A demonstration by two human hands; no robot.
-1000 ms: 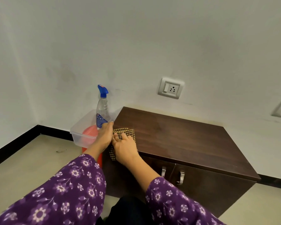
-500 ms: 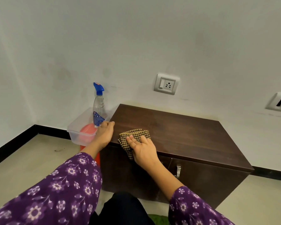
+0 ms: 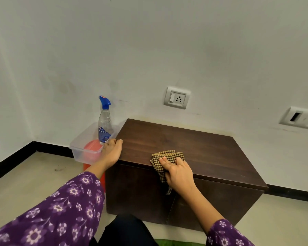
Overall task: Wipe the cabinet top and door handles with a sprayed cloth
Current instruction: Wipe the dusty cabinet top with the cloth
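Note:
A dark brown wooden cabinet (image 3: 203,150) stands against the white wall. My right hand (image 3: 179,174) presses a brown checked cloth (image 3: 167,155) flat onto the cabinet top near the middle of its front edge. Part of the cloth hangs over that edge. My left hand (image 3: 112,151) rests on the top's front left corner, holding nothing. A metal door handle (image 3: 168,190) peeks out just under my right wrist; the rest of the handles are hidden by my arm. A clear spray bottle (image 3: 105,121) with a blue trigger stands left of the cabinet.
The spray bottle sits in a clear plastic tub (image 3: 82,144) on top of a red container (image 3: 92,148), close against the cabinet's left side. Wall sockets (image 3: 177,98) sit above the cabinet. Beige floor lies on both sides, with a black skirting along the wall.
My right hand has slid the cloth rightwards along the front of the cabinet top, away from the left corner. My left hand has stayed at that corner.

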